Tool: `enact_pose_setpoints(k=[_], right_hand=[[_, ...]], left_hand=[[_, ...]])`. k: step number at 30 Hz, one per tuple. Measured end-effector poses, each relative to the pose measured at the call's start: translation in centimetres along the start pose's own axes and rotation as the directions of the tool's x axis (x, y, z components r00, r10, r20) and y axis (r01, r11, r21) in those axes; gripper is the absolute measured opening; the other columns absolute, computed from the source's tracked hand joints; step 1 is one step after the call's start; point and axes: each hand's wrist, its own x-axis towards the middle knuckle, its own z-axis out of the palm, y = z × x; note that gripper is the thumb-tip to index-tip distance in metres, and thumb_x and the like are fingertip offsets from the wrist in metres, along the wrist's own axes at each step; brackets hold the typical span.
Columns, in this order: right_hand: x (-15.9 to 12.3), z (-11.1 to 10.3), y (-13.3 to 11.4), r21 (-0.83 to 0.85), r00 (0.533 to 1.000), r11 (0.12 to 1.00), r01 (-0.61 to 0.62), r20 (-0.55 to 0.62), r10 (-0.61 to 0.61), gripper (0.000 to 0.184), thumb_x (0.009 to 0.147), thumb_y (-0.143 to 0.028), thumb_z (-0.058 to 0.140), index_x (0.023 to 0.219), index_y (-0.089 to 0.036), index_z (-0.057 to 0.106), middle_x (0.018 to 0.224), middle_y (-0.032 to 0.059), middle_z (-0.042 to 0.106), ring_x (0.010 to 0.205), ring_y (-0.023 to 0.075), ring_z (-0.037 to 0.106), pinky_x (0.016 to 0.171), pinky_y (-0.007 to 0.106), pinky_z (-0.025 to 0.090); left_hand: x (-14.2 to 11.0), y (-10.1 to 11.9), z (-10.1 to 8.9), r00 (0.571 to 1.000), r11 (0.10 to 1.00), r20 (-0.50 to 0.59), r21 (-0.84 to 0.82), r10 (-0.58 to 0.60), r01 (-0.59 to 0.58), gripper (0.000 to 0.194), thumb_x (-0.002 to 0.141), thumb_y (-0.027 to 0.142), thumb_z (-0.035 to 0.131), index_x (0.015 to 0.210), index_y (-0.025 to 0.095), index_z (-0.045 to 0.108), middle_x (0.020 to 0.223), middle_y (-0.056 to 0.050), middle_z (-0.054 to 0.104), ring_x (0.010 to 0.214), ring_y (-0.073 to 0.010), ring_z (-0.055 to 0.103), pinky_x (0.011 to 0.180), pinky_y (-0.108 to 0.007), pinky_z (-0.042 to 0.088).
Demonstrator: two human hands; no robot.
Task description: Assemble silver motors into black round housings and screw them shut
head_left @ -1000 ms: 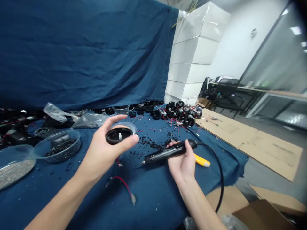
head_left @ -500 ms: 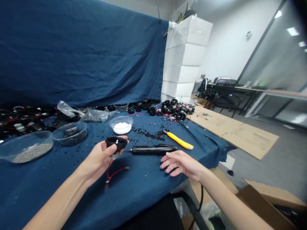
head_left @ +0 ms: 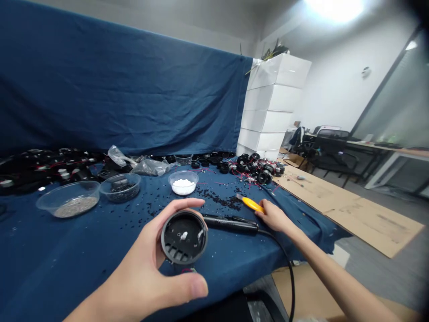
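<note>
My left hand [head_left: 147,264] is close to the camera and holds a round black plastic housing [head_left: 184,237] between fingers and thumb. The housing's open face is turned toward me, with a white shaft at its centre and slots along its lower edge. My right hand [head_left: 274,215] is closed around the rear end of a yellow-handled knife [head_left: 252,204], whose metal tip points left toward scattered small black parts [head_left: 223,200]. Between the hands lies a black electric screwdriver [head_left: 231,223], its left end hidden behind my left hand and the housing.
Behind stands a clear bowl of white pieces [head_left: 183,185]. Farther left are a bowl of black parts [head_left: 120,188] and a bowl of small metal pieces [head_left: 69,200]. Wired black assemblies [head_left: 261,167] pile up near white boxes [head_left: 268,107]. A cable [head_left: 290,264] hangs off the table edge.
My left hand has brought the housing nearer the camera and tilted its open face toward me. My right hand, empty before, has moved to the knife and taken hold of it. The view has shifted.
</note>
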Motion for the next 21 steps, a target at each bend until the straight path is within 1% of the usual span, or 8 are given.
enact_pose_setpoints(k=[4,6,9,10,12,13,17,21], right_hand=[[-3.1,-3.0,-3.9,0.060,0.975,0.996,0.069,-0.216,-0.055,0.029,0.096,-0.033,0.041,0.119,-0.015,0.044,0.098,0.0116,0.064,0.080,0.0231,0.063,0.070,0.030,0.044],[-5.8,-5.1,-6.8,0.149,0.890,0.937,0.318,-0.387,-0.241,0.025,0.095,-0.038,0.044,0.112,-0.019,0.048,0.084,0.0051,0.063,0.066,0.0198,0.059,0.063,0.028,0.043],[-9.8,-7.7,-11.1,0.080,0.720,0.755,0.651,-0.380,-0.581,0.020,0.096,-0.037,0.042,0.103,-0.020,0.051,0.077,0.0033,0.060,0.061,0.0174,0.058,0.056,0.026,0.043],[-10.9,-8.2,-12.2,0.051,0.653,0.693,0.719,-0.391,-0.649,0.024,0.097,-0.040,0.040,0.103,-0.020,0.051,0.077,0.0045,0.061,0.062,0.0183,0.059,0.055,0.027,0.043],[-12.6,-8.8,-13.9,0.007,0.585,0.633,0.774,-0.392,-0.710,0.033,0.099,-0.047,0.034,0.097,-0.019,0.053,0.071,0.0050,0.061,0.060,0.0189,0.060,0.054,0.027,0.044],[-13.1,-8.9,-14.5,-0.011,0.581,0.635,0.772,-0.391,-0.714,0.038,0.099,-0.049,0.032,0.093,-0.019,0.054,0.069,0.0052,0.060,0.059,0.0191,0.060,0.054,0.027,0.045],[-14.0,-8.7,-15.5,-0.064,0.629,0.698,0.713,-0.381,-0.677,0.049,0.098,-0.054,0.029,0.086,-0.018,0.061,0.067,0.0066,0.061,0.059,0.0193,0.061,0.057,0.027,0.048],[-13.9,-8.4,-15.7,-0.084,0.626,0.709,0.700,-0.405,-0.666,0.054,0.099,-0.053,0.026,0.081,-0.018,0.062,0.066,0.0065,0.060,0.058,0.0179,0.061,0.056,0.025,0.048]], left_hand=[[-0.3,-0.2,-0.2,0.986,0.988,-0.122,0.110,0.117,-0.104,0.083,0.055,0.034,0.085,0.130,0.033,0.049,0.103,-0.002,0.067,0.089,-0.0239,0.064,0.076,-0.025,0.054],[-0.2,-0.3,-0.1,0.964,0.971,-0.191,0.185,0.187,-0.152,0.088,0.050,0.034,0.089,0.129,0.035,0.051,0.101,-0.001,0.067,0.086,-0.0244,0.065,0.076,-0.026,0.055],[0.0,-0.3,0.1,0.927,0.936,-0.251,0.288,0.280,-0.205,0.092,0.044,0.033,0.092,0.127,0.037,0.052,0.100,0.001,0.068,0.086,-0.0253,0.067,0.078,-0.028,0.057],[0.0,-0.2,0.2,0.918,0.927,-0.255,0.303,0.302,-0.221,0.091,0.045,0.034,0.092,0.127,0.038,0.052,0.099,0.001,0.068,0.085,-0.0249,0.067,0.075,-0.027,0.057],[-0.1,-0.1,0.4,0.910,0.913,-0.240,0.315,0.339,-0.258,0.088,0.047,0.036,0.091,0.126,0.040,0.052,0.097,0.002,0.069,0.079,-0.0227,0.068,0.068,-0.025,0.058],[-0.2,-0.1,0.5,0.906,0.907,-0.229,0.321,0.355,-0.274,0.086,0.048,0.038,0.090,0.125,0.040,0.052,0.097,0.003,0.069,0.076,-0.0215,0.068,0.064,-0.023,0.059],[-0.7,-0.1,0.5,0.893,0.873,-0.211,0.385,0.398,-0.299,0.076,0.054,0.043,0.086,0.122,0.041,0.053,0.097,0.005,0.070,0.068,-0.0180,0.068,0.054,-0.020,0.058],[-0.7,-0.1,0.5,0.853,0.814,-0.246,0.501,0.460,-0.294,0.077,0.051,0.048,0.087,0.120,0.038,0.053,0.097,0.005,0.072,0.064,-0.0160,0.069,0.053,-0.018,0.059]])
